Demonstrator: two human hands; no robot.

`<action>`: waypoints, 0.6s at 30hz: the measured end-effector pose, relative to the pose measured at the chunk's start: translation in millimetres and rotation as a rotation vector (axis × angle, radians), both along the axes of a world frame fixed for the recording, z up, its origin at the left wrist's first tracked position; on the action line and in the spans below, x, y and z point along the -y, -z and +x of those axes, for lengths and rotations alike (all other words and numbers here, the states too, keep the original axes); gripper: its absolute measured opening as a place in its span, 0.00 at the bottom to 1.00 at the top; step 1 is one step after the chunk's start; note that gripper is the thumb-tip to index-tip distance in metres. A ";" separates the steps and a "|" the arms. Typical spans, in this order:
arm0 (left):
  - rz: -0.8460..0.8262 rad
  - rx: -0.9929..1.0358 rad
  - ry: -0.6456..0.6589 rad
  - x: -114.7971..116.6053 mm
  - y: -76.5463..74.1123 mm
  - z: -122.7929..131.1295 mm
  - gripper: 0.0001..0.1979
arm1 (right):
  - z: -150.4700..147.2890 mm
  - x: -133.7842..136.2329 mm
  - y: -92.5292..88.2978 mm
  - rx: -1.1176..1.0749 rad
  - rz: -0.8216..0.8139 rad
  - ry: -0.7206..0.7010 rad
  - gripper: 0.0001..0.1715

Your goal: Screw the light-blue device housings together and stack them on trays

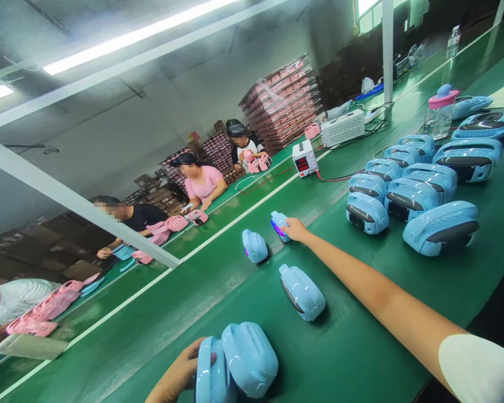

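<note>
Stretching diagonally, the green table (pixel 357 350) carries blue casings (pixel 422 235), probably light, stiff and slippery, best lifted by their handles (pixel 468 144). Toward its near edge, the left hand (pixel 178 372) grips one casing (pixel 207 378); nearer the far edge, the right hand (pixel 297 230) grips a lit casing (pixel 280 219) by its end.

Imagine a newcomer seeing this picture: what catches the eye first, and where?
The cluster of glossy blue devices on the right of the green table probably comes first. Next is the right hand near the centre, gripping a purple-lit device. Behind, a tall wrapped pink stack rises at upper centre.
</note>
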State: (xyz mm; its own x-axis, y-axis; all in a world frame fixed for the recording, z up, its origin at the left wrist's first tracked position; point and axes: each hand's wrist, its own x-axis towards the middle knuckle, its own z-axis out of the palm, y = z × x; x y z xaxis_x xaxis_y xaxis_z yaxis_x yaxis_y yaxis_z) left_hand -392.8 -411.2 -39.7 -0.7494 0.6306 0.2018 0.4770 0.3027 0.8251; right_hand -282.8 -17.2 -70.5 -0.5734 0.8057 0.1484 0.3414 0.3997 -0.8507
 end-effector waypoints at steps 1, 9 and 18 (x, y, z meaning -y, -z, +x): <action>-0.046 0.057 0.000 2.2 -4.7 -5.9 0.13 | -0.2 -1.0 -0.2 0.009 -0.011 -0.001 0.12; 0.005 0.317 -0.118 4.7 -33.5 -40.2 0.11 | 4.5 9.3 -14.8 0.037 -0.063 -0.021 0.20; 0.436 0.380 -0.335 -12.2 -61.0 -27.8 0.12 | 34.6 102.2 -87.7 -0.145 0.096 -0.355 0.21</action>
